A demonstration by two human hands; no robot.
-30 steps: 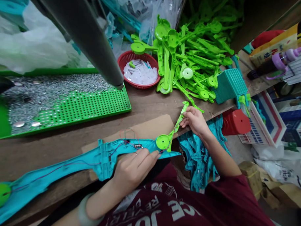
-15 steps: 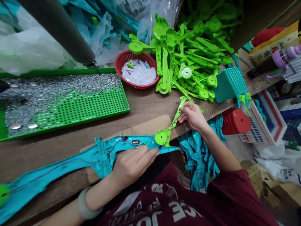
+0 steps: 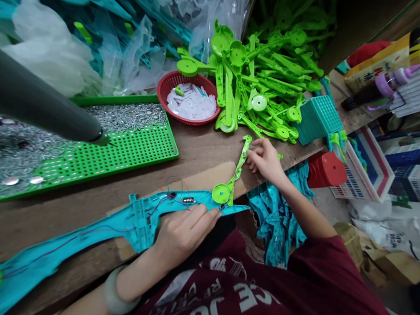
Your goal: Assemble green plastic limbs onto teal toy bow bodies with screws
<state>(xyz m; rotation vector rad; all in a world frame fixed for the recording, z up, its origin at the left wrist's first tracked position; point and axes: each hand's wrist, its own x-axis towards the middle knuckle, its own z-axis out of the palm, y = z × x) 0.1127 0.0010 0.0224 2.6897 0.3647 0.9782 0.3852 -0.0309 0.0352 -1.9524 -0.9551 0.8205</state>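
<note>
One ribbed teal shell (image 3: pixel 125 223), worktop (image 3: pixel 203 148) near edge: left grip (image 3: pixel 179 234) flat on it, unclosed. Right grip (image 3: pixel 265 160) pinches one disc-ended green arm (image 3: pixel 235 174).

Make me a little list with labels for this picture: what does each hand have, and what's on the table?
left hand: grips the long teal shell, fingertips by its wires
right hand: pinches the top end of the green arm piece
where they meet: the green arm piece's round end sits on the teal shell's end
behind: green parts pile, red basket of white bits, green tray of screws
underneath: wooden table
</note>
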